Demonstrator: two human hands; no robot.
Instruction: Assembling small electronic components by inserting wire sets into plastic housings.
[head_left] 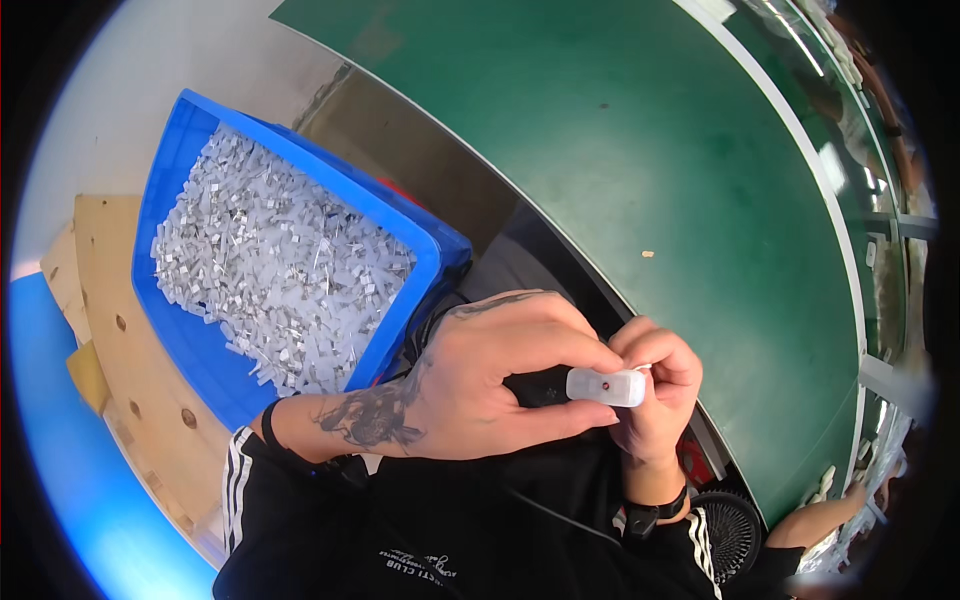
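My left hand (pixel 510 375), with a tattooed wrist, holds a small whitish plastic housing (pixel 590 385) between thumb and forefinger. A tiny reddish spot shows on the housing's face. Right beside it, my right hand (pixel 655 385) is closed in a pinch, its fingers curled against the housing's end. A thin white bit shows at those fingertips, too small to name. Left of my hands stands a blue bin (pixel 420 245), heaped with many small translucent plastic pieces (pixel 280 260) that have metal parts.
A green tabletop (pixel 700 200) stretches ahead and right, with a small tan scrap (pixel 648 254) on it. Wooden board (pixel 150 380) lies beneath the bin's left side. At lower right are a black round fan (pixel 725 530) and another person's arm (pixel 820 522).
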